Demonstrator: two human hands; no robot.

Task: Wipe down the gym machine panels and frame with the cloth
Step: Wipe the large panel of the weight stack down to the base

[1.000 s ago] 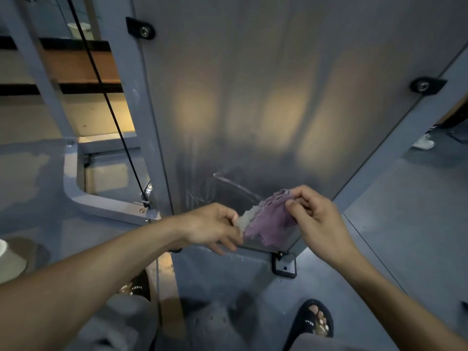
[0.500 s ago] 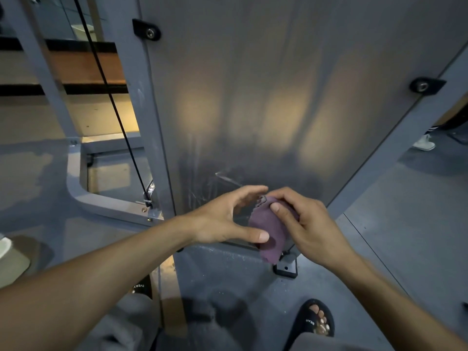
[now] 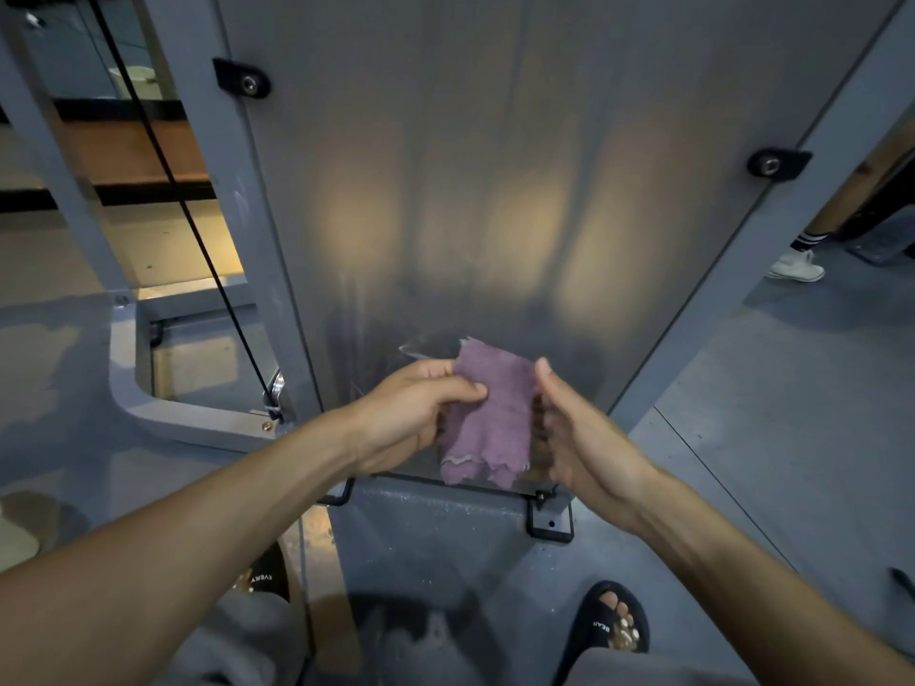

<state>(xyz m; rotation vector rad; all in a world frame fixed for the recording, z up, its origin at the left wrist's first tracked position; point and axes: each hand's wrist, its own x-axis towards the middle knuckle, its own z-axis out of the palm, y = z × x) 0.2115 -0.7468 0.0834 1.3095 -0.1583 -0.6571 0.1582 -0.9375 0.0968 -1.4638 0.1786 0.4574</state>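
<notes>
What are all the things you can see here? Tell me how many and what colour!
cloth: 1, purple, held up in front of the panel's lower part
panel: 1, grey, frosted, upright ahead
frame posts: 2, grey, either side of the panel
bolt tabs: 2, black, panel edges
cable: 1, black, left
bracket: 1, black, panel's bottom corner
white shoe: 1, far right floor
sandals: 2, black, on the person's feet
left hand: pinches the cloth
right hand: fingers straight, beside the cloth
</notes>
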